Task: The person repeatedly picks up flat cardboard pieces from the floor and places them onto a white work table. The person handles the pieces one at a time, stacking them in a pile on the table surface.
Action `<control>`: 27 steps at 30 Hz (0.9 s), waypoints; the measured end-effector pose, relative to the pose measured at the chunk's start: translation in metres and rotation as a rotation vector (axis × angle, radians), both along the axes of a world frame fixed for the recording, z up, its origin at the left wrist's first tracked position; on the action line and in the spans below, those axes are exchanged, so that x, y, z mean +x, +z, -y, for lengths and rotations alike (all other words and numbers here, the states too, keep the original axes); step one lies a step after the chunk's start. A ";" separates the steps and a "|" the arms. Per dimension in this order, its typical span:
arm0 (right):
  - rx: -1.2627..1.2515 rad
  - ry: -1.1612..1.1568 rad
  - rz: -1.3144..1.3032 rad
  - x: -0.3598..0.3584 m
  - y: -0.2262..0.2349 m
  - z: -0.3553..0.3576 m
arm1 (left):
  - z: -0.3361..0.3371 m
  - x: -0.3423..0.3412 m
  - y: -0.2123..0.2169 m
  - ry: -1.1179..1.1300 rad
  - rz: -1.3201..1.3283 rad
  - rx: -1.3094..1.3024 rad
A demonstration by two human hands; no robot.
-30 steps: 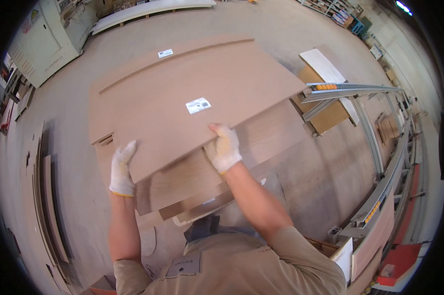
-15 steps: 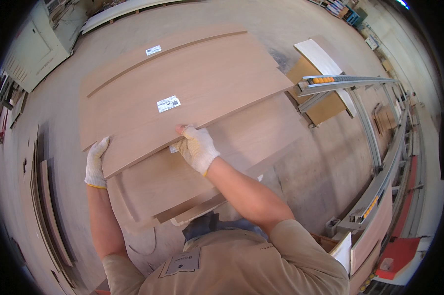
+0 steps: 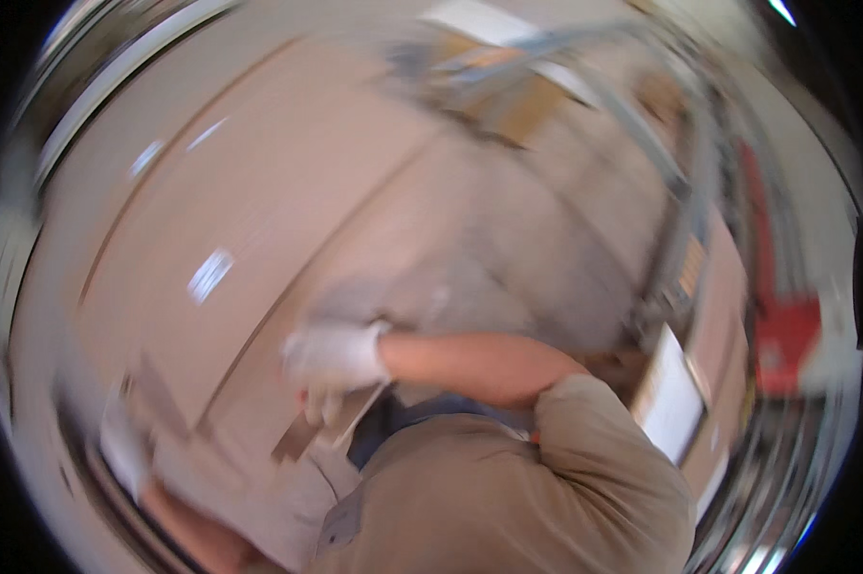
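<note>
1. Though the head view is heavily blurred, the broad, flat, light-brown panel lies left of centre; it seems laid flat so its white rectangular label faces up.
2. White-gloved right hand: fingers point down, loosely bent, by a narrow brown board end; I cannot tell whether they grip it.
3. White-gloved left hand: near the panel's lower-left side, perhaps for steadying; opening and hold cannot be told.
</note>
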State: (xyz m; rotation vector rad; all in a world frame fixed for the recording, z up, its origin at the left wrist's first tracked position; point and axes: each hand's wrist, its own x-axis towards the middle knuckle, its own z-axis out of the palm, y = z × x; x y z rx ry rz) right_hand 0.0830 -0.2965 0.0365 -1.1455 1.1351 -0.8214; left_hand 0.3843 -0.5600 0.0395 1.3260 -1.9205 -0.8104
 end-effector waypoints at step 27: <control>-0.890 -3.122 0.438 0.142 0.010 -0.748 | -0.874 -0.325 -0.003 -2.277 0.481 1.412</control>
